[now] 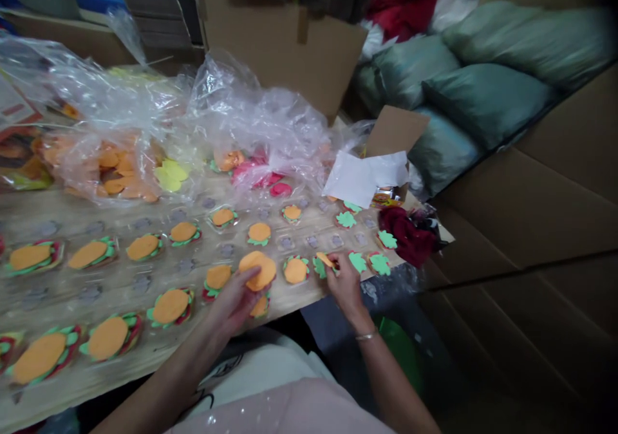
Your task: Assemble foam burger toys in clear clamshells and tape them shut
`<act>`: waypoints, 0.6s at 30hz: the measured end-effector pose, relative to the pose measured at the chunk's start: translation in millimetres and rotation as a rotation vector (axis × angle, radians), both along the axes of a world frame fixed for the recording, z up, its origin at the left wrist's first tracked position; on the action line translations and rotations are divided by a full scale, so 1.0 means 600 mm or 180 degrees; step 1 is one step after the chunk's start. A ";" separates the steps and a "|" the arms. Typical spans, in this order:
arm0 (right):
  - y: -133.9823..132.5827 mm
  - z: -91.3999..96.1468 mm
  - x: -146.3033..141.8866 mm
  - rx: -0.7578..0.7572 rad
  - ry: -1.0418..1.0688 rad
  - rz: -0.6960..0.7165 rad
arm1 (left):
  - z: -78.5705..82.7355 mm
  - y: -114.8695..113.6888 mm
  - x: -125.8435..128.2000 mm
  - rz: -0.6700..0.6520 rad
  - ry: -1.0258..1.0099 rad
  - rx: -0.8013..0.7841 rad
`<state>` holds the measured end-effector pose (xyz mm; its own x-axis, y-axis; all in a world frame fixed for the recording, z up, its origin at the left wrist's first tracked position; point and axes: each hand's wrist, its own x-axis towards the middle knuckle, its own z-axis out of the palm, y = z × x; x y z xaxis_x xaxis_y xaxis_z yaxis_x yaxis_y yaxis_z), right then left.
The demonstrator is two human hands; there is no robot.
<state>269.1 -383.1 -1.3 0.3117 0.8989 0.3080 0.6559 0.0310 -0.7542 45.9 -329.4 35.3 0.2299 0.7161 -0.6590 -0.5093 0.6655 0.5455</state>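
My left hand point(237, 300) is closed on a small stack of round orange foam pieces point(257, 269), held over the table's near edge. Between the fingers of my right hand point(345, 283) is a single orange foam piece point(325, 259), tilted above a green leaf-shaped foam piece point(319, 268). To its left lies a layered foam burger point(295, 270) with an orange top. On the right, green leaf pieces point(380, 264) show on top of their stacks. More orange-topped foam burgers point(109, 338) lie in rows in clear plastic trays to the left.
Clear plastic bags point(111, 170) of orange, yellow and pink foam pieces line the back of the table point(203, 350). A dark red cloth point(408, 234) lies at the right end. Cardboard boxes point(284, 54) and stuffed greenish sacks point(487, 99) stand beyond.
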 end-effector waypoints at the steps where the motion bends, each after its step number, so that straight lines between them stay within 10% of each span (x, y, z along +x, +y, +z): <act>1: 0.001 -0.005 0.016 -0.0028 -0.0423 0.0098 | 0.001 -0.001 0.002 -0.0043 0.0005 0.0025; 8: -0.013 -0.009 0.038 -0.0298 -0.1193 0.0906 | 0.008 -0.011 0.010 -0.0448 -0.0310 0.0000; 18: -0.011 0.051 -0.079 -0.0176 0.0231 0.0941 | 0.012 -0.032 0.042 -0.0642 -0.0171 0.0529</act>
